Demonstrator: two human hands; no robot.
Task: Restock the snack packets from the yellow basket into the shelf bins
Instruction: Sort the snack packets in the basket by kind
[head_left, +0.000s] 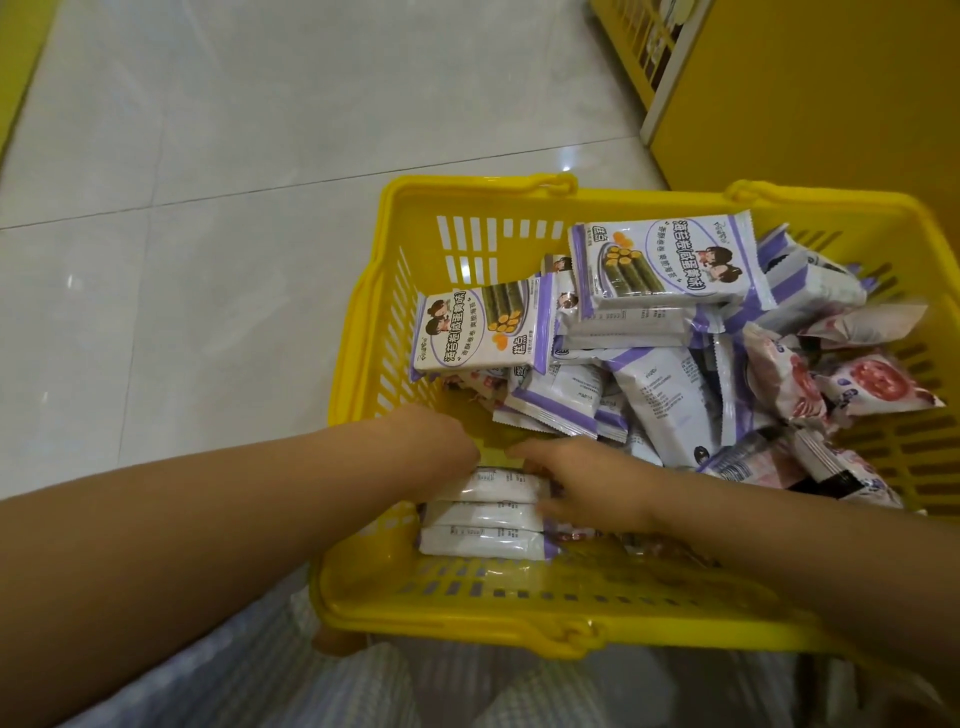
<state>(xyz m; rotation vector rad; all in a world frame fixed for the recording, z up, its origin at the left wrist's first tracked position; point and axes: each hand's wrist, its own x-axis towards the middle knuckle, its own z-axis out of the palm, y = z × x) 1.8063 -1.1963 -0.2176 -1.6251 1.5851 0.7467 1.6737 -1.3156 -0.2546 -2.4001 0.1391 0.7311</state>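
A stack of three snack packets (483, 514) is seen at the lower left of the yellow basket (467, 208), flanked by both hands. The left hand (441, 436) is dipped behind the stack, its fingers hidden, so its hold cannot be told. The right hand (571, 467) is laid over the stack's right end; whether it pinches is unclear. The packets are judged light, slippery and crushable, best clamped at both short ends. Their long axis is set left to right, edges upward.
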